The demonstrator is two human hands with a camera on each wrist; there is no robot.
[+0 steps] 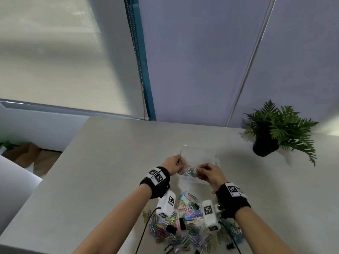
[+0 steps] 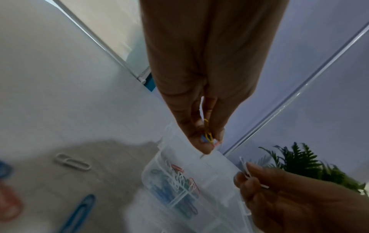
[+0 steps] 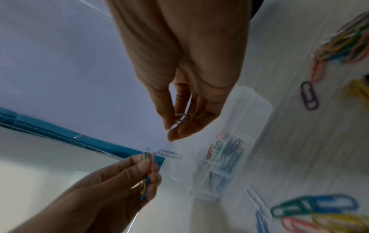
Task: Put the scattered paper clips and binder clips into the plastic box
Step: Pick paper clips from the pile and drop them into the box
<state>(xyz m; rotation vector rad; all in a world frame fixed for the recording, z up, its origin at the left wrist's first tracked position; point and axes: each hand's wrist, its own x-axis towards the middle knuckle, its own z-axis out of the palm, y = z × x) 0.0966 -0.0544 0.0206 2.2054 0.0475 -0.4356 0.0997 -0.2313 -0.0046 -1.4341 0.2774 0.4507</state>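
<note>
Both hands hover over the clear plastic box [image 1: 199, 150], which holds several coloured paper clips [image 2: 175, 184]. My left hand [image 1: 180, 166] pinches a small bunch of yellow, blue and pink paper clips [image 2: 208, 136] above the box's left side. My right hand [image 1: 200, 168] pinches a single white paper clip [image 3: 182, 118] between thumb and fingers, close to the left hand. In the right wrist view another pale clip [image 3: 169, 154] shows in the air by the left hand's fingertips [image 3: 147, 159]. A big pile of scattered paper clips and black binder clips [image 1: 187, 224] lies on the table under my wrists.
A potted fern [image 1: 266, 143] stands at the table's back right. The grey table [image 1: 102, 171] ends at its left edge, with floor and boxes beyond. A wall and window blind rise behind. Loose clips [image 2: 72, 163] lie left of the box.
</note>
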